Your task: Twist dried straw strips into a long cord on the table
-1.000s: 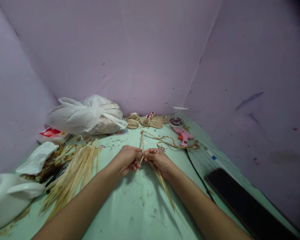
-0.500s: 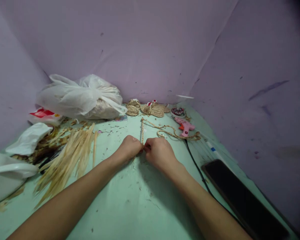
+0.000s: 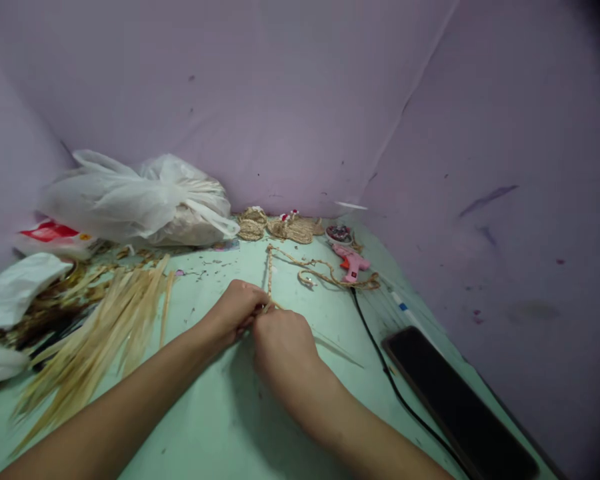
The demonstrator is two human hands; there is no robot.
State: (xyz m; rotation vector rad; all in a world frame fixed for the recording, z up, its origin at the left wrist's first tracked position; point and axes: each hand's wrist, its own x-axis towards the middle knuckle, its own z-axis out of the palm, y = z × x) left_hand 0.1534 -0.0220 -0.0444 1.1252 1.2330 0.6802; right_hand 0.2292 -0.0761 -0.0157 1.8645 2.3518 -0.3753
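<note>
A thin braided cord (image 3: 270, 273) of tan plant fibre runs away from my hands to a bend, then trails off to the right in loose curves. My left hand (image 3: 240, 308) is closed in a pinch on the near end of the braid. Just right of it and slightly nearer, my right hand (image 3: 284, 343) is closed, its fingertips mostly hidden behind the knuckles, on the fibre strands of the braid. One loose pale strand (image 3: 337, 348) sticks out past my right hand over the green tabletop.
A bundle of dry fibre strips (image 3: 105, 327) lies left, below a white plastic bag (image 3: 145, 200). Woven slippers (image 3: 295, 230) stand by the back wall. A pink glue gun (image 3: 351, 261), its black cord (image 3: 375, 340) and a dark phone (image 3: 455, 400) lie right.
My right hand has moved nearer and left, in front of my left hand. A loose strand now shows to its right. The whole view has shifted a little.
</note>
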